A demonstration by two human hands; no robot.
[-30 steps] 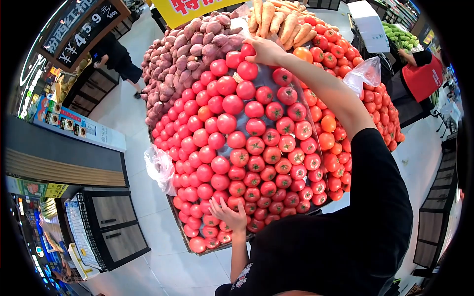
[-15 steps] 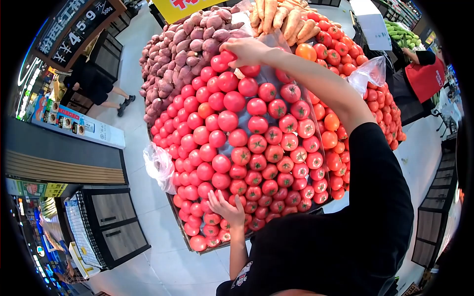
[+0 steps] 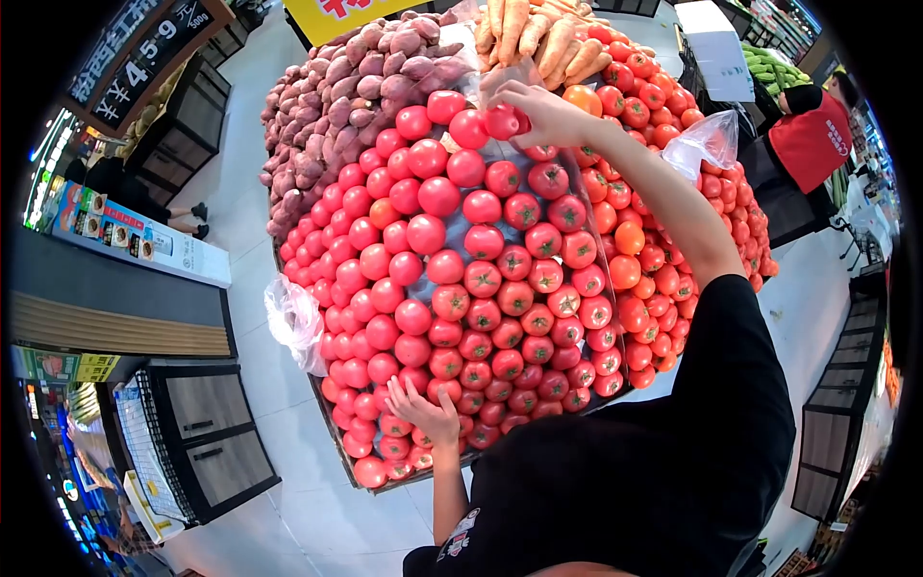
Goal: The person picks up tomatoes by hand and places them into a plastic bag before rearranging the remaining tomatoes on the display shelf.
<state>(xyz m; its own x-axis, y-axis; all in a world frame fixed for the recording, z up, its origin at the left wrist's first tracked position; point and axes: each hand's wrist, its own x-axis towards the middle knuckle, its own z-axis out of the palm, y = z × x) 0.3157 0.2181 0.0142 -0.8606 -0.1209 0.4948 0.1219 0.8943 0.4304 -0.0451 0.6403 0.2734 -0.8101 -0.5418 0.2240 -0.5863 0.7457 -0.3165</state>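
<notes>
Pink-red tomatoes (image 3: pixel 424 234) lie in rows across a sloping heap, many on the right side with their green stem ends up. At the heap's upper edge my right hand (image 3: pixel 546 115) has its fingers closed round a tomato (image 3: pixel 502 122), close beside other tomatoes along the top row. My left hand (image 3: pixel 425 413) lies on the lower front of the heap, fingers spread, touching tomatoes and gripping none.
Purple sweet potatoes (image 3: pixel 341 91) are piled at the upper left, carrots (image 3: pixel 543 40) at the back. Redder tomatoes (image 3: pixel 635 240) fill the right side. Plastic bags hang left (image 3: pixel 296 322) and right (image 3: pixel 707 144). A person in a red vest (image 3: pixel 812 139) stands at far right.
My right hand has moved right along the top row and now grips a tomato there. My left hand stays on the front tomatoes. At far left, a walking person has moved mostly behind the display.
</notes>
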